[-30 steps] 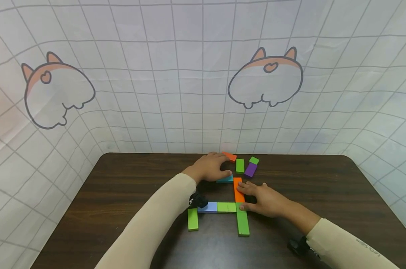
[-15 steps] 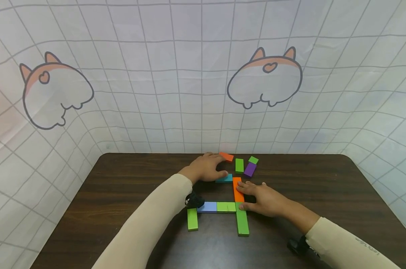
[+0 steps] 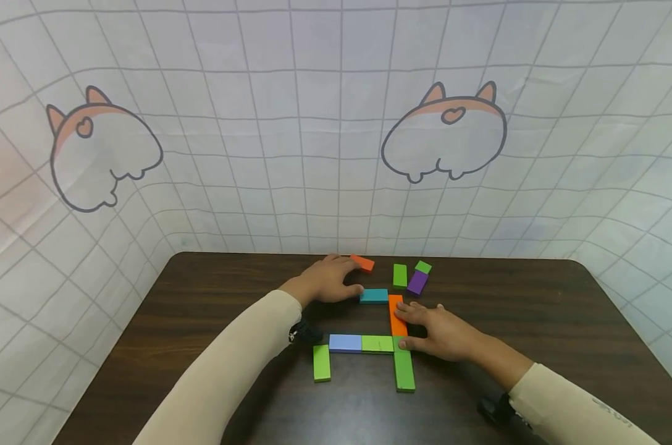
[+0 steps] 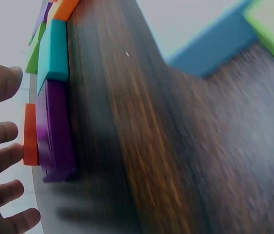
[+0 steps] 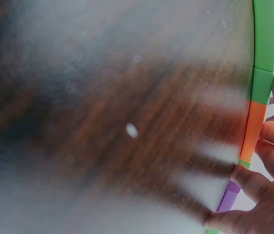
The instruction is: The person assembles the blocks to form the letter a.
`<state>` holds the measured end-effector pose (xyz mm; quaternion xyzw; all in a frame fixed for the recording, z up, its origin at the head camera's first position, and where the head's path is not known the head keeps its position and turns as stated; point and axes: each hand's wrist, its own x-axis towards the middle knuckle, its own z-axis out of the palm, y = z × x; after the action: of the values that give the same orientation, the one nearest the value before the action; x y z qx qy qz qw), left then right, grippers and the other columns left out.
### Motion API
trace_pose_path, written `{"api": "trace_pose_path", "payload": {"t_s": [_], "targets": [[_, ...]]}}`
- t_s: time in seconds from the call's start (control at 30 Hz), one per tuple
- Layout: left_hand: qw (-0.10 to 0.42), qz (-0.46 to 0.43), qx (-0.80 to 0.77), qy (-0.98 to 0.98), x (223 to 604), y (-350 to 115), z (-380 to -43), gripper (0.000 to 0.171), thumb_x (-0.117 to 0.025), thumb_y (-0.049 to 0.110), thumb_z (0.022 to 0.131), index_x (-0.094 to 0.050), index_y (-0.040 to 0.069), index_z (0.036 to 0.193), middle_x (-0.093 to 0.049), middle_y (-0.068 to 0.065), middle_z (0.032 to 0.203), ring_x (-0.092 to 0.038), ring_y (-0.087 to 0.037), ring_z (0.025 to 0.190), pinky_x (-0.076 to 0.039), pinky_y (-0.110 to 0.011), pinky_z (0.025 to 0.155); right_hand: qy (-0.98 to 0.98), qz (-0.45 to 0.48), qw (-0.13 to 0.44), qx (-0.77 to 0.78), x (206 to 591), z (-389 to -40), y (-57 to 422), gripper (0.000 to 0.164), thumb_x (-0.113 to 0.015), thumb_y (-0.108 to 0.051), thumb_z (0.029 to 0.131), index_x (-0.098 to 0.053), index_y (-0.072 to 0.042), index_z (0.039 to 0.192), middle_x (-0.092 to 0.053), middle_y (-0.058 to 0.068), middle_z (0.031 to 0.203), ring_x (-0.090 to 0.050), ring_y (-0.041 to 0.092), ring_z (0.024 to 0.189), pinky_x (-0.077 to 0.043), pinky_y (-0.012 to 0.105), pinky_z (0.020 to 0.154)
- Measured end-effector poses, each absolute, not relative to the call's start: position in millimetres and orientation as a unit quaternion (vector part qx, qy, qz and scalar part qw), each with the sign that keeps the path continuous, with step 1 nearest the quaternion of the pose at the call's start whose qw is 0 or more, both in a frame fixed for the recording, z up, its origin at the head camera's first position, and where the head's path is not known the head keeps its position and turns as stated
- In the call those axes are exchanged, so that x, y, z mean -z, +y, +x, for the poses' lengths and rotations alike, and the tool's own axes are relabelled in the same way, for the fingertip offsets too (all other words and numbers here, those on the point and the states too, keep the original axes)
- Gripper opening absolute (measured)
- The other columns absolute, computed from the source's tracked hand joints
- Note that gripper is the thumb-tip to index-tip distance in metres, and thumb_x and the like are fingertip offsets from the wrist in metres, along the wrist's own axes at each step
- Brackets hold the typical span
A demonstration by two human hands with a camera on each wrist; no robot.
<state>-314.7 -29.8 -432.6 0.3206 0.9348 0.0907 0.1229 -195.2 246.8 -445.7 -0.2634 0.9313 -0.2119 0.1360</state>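
My left hand [image 3: 326, 279] reaches over the back of the table, fingers extended, thumb beside the teal block [image 3: 373, 296]. Its fingertips are right at a red-orange block [image 3: 362, 263]. Beneath this hand, hidden in the head view, a purple block [image 4: 56, 129] adjoins the teal one in the left wrist view. My right hand [image 3: 444, 332] lies with spread fingers along the upright line, fingertips on the orange block [image 3: 397, 315] and thumb at the short green block [image 3: 399, 343]. A longer green block [image 3: 404, 372] continues that line toward me.
A crossbar of blue [image 3: 345, 343] and light green [image 3: 377, 344] blocks runs left from the line. Another light green block [image 3: 322, 363] stands off its left end. Farther back lie a loose green block [image 3: 399, 276], a purple block [image 3: 417, 283] and a small green block [image 3: 423, 267].
My left hand has shifted left, and the red-orange block has slid left with it. More of the teal block now shows. My right hand has stayed in place.
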Motion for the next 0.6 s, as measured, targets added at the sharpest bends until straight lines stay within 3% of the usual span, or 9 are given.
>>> {"api": "trace_pose_path", "payload": {"t_s": [0.6], "targets": [[0.109, 0.310, -0.091, 0.940, 436.9, -69.1, -308.0, 0.066, -0.054, 0.058, 0.100, -0.048, 0.019, 0.153, -0.043, -0.007, 0.158, -0.033, -0.030, 0.147, -0.028, -0.052, 0.118, 0.933, -0.264, 0.129, 0.210, 448.2, -194.0, 246.6, 0.076, -0.067, -0.054, 0.095, -0.048, -0.007, 0.153, -0.043, 0.008, 0.158, -0.035, 0.034, 0.147, -0.022, 0.075, 0.109]]}}
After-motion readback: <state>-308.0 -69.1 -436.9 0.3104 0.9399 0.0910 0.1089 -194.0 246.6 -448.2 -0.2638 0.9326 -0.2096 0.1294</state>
